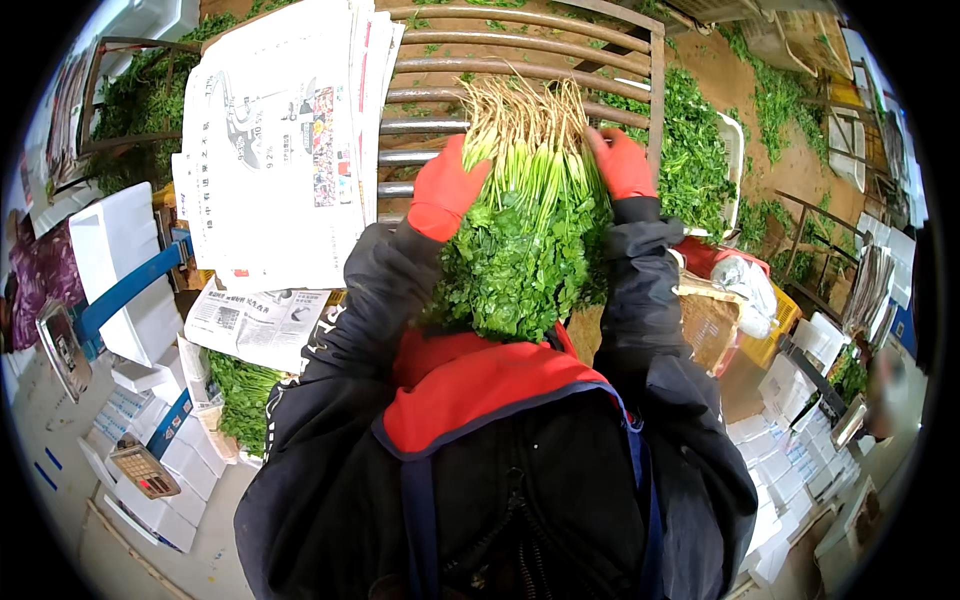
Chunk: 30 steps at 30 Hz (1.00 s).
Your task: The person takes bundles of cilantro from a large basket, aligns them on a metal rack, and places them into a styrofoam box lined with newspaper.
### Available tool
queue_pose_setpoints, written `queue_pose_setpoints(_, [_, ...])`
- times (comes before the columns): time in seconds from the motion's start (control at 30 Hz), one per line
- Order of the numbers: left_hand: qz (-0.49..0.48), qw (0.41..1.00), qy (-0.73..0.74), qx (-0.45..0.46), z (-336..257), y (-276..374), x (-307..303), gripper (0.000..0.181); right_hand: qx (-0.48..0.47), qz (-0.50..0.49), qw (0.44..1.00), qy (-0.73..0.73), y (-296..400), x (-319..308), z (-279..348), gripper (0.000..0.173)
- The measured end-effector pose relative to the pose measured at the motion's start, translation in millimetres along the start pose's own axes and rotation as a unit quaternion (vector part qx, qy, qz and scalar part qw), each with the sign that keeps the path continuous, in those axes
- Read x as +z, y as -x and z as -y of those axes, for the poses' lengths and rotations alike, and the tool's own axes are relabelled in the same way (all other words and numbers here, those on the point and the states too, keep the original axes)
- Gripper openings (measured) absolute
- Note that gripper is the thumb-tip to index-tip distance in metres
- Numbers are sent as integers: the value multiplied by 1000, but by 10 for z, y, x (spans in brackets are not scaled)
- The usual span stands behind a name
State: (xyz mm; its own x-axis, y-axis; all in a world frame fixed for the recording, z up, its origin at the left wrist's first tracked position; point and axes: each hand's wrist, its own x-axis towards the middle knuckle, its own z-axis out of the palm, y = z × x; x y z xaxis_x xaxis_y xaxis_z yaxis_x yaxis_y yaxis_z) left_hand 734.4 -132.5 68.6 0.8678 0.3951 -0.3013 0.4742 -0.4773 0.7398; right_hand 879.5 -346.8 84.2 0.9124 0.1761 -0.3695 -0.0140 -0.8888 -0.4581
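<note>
A wide bundle of coriander (525, 247) lies before me, its pale roots pointing away and its leaves towards my red apron (487, 382). My left hand (450, 184), in an orange-red glove, holds the left side of the stems, thumb over them. Gloved alike, my right hand (622, 165) grips the opposite side near the roots, with its fingers curled. Under the root end runs a slatted metal rack (517, 69). A stack of newspaper sheets (285, 150) rests left of the bundle, close to my left forearm.
Right of the rack stands a white crate (731, 165) with loose greens (682, 142). Bundled greens (244, 394) sit below another newspaper (255, 319) at lower left. White foam boxes (124, 262) and a scale (142, 466) are further left. Plant scraps litter the brown floor (795, 176).
</note>
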Motion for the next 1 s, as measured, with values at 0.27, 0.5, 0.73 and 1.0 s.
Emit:
queue_pose_setpoints(0.27, [-11,996,82,-16,-172,66,113,55,-121,83,989,11,-71,307,424,74])
queue_pose_setpoints(0.5, [83,914,396,-39,219,-67,63,47,-191,271,934,-136,-292,78,190,65])
queue_pose_setpoints(0.73, [-4,952,302,-43,-100,51,142,45,-194,332,915,-119,-263,226,607,77])
queue_pose_setpoints(1.0, [1,953,296,-69,39,-12,107,47,-150,289,934,-144,-145,84,504,65])
